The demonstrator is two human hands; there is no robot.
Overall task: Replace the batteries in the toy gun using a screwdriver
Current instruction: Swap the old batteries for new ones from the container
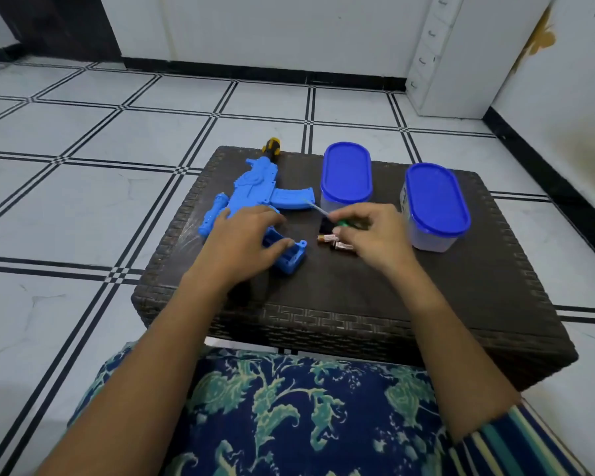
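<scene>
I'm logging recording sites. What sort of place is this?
Probably a room in a home: tiled floor, a low wicker table used as a work surface, and a white drawer unit by the wall.

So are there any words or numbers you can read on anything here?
None can be read.
Batteries: label print is there, too blurred to read.
Right container: a dark mark on its left side, too small to read.
Toy gun: no writing shows.
</scene>
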